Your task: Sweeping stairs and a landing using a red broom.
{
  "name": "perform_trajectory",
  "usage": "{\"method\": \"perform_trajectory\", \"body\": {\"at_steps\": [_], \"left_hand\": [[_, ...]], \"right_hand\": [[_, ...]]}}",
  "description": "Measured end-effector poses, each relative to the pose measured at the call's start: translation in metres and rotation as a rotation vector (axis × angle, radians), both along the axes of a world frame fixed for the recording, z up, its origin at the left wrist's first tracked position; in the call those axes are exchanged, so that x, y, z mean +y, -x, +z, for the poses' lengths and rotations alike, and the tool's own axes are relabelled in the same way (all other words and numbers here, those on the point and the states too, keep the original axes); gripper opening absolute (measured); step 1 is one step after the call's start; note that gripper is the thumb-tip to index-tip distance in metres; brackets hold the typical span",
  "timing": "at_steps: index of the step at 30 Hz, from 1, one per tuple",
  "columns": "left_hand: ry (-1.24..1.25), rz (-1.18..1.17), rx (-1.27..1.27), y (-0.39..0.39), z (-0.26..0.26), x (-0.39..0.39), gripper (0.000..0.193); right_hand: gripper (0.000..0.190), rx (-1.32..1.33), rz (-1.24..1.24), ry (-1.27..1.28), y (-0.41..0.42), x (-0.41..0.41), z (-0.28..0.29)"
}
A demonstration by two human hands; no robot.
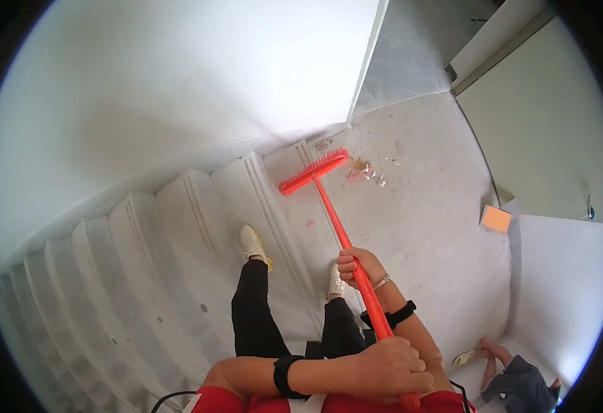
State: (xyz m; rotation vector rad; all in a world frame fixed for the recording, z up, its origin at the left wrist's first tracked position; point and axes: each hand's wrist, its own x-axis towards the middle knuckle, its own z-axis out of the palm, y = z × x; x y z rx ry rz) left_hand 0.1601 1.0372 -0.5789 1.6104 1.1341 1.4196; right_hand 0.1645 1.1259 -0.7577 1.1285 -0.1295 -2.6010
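A red broom slants across the view, its bristled head (pixel 314 171) near the edge of the top stair. My right hand (pixel 358 267) wraps around the middle of the red handle (pixel 338 227). Nearer my body, my left hand (pixel 392 367) grips the handle's upper end, with the left forearm crossing in front of me. A small heap of litter (pixel 367 173), with shiny crumpled scraps and brownish bits, lies on the landing just right of the bristles. One reddish speck (pixel 310 224) is on the step below the broom head.
Stairs (pixel 141 253) run down to the left beside a white wall (pixel 188 67). My shoes (pixel 254 242) stand on different steps. On the concrete landing (pixel 425 206), an orange-topped block (pixel 496 219) sits near a pale door (pixel 544 124). Another person (pixel 518 382) is at the lower right.
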Motion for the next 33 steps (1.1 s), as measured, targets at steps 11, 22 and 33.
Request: {"method": "perform_trajectory", "body": {"at_steps": [11, 22, 33], "left_hand": [[0.059, 0.04, 0.028, -0.03, -0.058, 0.0, 0.015], [0.031, 0.059, 0.216, -0.023, -0.042, 0.03, 0.018], [0.064, 0.081, 0.01, -0.102, -0.054, 0.016, 0.021]], "right_hand": [[0.022, -0.07, 0.135, -0.079, -0.025, -0.001, -0.061], [0.02, 0.117, 0.134, -0.009, 0.005, 0.035, -0.029], [0.019, -0.18, 0.557, -0.336, -0.093, 0.011, -0.036]]}}
